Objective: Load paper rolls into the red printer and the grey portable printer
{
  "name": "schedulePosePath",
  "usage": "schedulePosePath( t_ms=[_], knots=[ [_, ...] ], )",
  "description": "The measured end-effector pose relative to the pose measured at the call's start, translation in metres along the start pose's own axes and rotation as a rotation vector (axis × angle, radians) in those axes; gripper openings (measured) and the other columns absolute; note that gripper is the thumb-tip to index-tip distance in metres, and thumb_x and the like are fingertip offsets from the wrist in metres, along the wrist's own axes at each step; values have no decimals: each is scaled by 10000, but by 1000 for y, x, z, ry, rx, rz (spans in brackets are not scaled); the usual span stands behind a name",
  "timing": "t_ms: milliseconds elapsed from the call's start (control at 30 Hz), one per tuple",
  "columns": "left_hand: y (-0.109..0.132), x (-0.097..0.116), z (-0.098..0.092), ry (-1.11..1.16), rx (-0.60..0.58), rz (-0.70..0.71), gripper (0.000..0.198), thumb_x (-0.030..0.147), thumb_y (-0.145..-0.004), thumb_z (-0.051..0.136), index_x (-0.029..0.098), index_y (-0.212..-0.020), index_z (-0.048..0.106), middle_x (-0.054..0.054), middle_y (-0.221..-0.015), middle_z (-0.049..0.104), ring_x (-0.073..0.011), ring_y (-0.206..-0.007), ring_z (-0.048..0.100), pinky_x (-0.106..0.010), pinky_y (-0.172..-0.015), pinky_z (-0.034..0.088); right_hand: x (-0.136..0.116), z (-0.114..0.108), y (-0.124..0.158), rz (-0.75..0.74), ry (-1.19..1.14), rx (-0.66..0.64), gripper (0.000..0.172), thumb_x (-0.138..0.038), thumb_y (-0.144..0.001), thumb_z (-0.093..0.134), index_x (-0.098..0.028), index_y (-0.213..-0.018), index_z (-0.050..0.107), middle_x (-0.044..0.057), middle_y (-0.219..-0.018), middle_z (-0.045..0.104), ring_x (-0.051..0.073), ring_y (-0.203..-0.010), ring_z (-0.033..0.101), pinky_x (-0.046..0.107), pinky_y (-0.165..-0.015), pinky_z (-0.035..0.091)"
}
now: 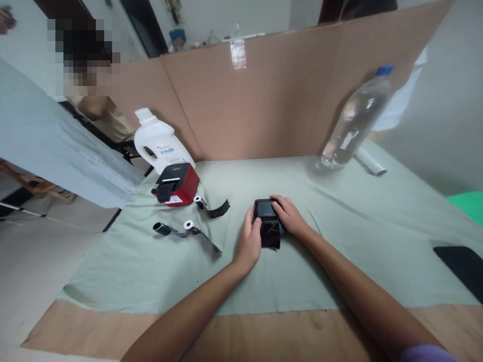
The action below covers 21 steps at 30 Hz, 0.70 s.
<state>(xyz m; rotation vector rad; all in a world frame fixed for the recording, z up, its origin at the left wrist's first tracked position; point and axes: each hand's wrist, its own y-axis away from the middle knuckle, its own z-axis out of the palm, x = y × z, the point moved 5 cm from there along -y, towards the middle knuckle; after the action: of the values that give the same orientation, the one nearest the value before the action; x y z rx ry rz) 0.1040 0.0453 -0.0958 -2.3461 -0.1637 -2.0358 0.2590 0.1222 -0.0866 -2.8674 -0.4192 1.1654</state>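
Observation:
Between my hands sits a small dark label printer point(265, 208) with a bluish side, resting on the cloth. A strip of glossy black paper point(270, 236) hangs from its front toward me. My left hand point(249, 238) grips its left side, thumb near the top edge. The right hand point(290, 216) wraps round the far right corner, fingers over the top. Left of them lie three small rolls with black tails: one roll point(199, 202) by the red printer, another roll point(189, 225) nearer me, and a dark-cored roll point(162, 229) farther left.
A red and black printer point(187, 185) with a black strip stands before a white jug point(162, 138). A water bottle point(356, 123) leans against the cardboard screen point(256, 110) near a white tube point(372, 160). A dark flat object point(460, 266) lies right. A person point(94, 103) sits beyond.

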Motion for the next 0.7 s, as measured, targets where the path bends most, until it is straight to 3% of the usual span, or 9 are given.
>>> schedulePosePath(
  t_ms=[133,267,467,700],
  knots=[
    [-10,-15,2,-125,-35,63,572,363,-1044,364,193,-1590,331,-84,-1664,335,-219,-1551,290,-417,-1291,227,6,5,3,-29,-58,35,471,-422,-1035,307,-198,-1350,576,82,-1317,663,235,-1203,567,358,-1077,422],
    [-6,-16,-11,-182,-62,86,582,354,-1052,344,190,-1609,302,-92,-1628,402,-208,-1531,338,-419,-1287,241,7,4,1,-32,-95,36,459,-422,-1034,311,-211,-1344,575,78,-1358,643,224,-1266,561,358,-1122,398],
    [-6,-18,-21,-355,-57,170,502,329,-1039,378,193,-1501,519,-88,-1548,518,-246,-1451,466,-458,-1250,323,8,4,2,-54,-126,58,460,-419,-1041,328,-189,-1349,580,91,-1366,645,221,-1273,574,363,-1122,410],
    [-12,-13,-23,-593,-66,223,506,182,-985,356,147,-1435,586,-116,-1450,595,-259,-1358,511,-476,-1165,371,13,7,0,-93,-156,89,495,-456,-1041,313,-191,-1352,592,127,-1344,660,277,-1257,595,467,-1103,438]
  ],
)
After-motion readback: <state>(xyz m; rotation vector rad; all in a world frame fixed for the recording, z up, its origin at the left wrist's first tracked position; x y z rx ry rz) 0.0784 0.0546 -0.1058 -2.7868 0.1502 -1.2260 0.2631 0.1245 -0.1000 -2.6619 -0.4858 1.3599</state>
